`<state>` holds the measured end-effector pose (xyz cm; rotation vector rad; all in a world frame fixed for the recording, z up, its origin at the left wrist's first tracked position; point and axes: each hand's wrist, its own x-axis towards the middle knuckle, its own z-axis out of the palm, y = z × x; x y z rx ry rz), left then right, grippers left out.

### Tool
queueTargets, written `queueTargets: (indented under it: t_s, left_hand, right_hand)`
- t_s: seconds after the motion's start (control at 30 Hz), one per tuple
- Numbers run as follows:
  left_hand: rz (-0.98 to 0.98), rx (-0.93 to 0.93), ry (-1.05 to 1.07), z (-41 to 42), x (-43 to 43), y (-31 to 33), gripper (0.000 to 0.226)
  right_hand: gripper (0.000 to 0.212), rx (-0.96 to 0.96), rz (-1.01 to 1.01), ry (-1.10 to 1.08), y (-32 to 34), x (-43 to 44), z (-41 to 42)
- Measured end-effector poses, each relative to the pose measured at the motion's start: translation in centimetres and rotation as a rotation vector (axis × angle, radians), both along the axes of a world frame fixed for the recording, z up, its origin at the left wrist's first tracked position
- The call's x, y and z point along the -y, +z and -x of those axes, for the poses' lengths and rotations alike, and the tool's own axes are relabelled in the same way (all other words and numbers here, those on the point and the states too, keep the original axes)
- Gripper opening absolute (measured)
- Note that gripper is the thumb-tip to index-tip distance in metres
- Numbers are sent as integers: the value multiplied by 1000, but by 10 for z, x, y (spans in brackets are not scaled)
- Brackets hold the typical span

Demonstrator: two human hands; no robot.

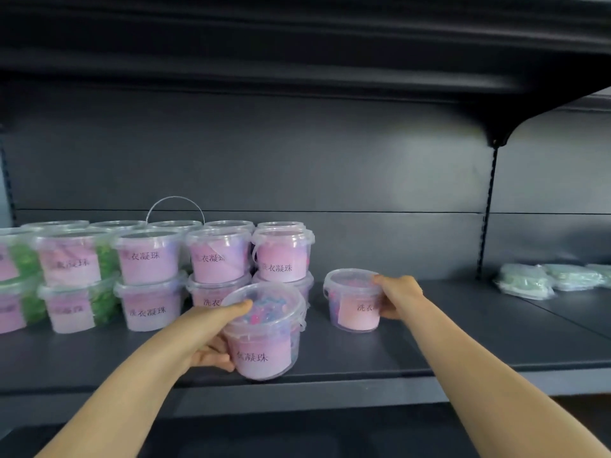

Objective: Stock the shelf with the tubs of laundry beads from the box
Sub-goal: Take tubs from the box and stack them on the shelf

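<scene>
Two clear tubs of laundry beads with pink labels are in my hands over the dark shelf (429, 345). My left hand (215, 335) grips the near tub (266, 335) from its left side, close to the shelf's front edge. My right hand (398, 294) holds the far tub (353, 300) from its right side; that tub stands on the shelf, right of the stacked tubs (148, 276). The stack is two tubs high and runs from the left edge to the middle. The box is out of view.
The shelf's back panel (330, 180) rises behind the tubs and an upper shelf (297, 61) hangs overhead. An upright post (487, 213) divides off the right bay, where flat pale green packets (549, 279) lie. One tub's wire handle (175, 206) stands up.
</scene>
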<state>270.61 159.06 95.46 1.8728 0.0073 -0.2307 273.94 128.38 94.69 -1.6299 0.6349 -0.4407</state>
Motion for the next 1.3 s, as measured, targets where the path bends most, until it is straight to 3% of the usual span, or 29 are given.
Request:
queueTargets:
  t_s: [0.13, 0.27, 0.4, 0.63, 0.87, 1.17, 1.3]
  left_hand:
    - [-34, -5, 20, -6, 5, -3, 45]
    - [-32, -21, 16, -8, 14, -5, 50]
    - [-59, -5, 35, -4, 22, -4, 46]
    - [-142, 11, 34, -6, 28, -2, 43]
    - [-201, -13, 27, -8, 33, 1, 49]
    - [-154, -17, 99, -14, 32, -6, 51]
    - [-105, -34, 55, -13, 27, -7, 64]
  right_hand:
    - [43, 25, 37, 95, -12, 4, -7]
    - [67, 76, 472, 252, -13, 13, 7]
    - [47, 145, 633, 425, -13, 25, 16]
    - [41, 131, 768, 351, -10, 16, -11]
    - [49, 60, 704, 449, -2, 17, -50]
    - [46, 147, 784, 304, -15, 3, -95]
    - [44, 139, 822, 264, -17, 1, -109]
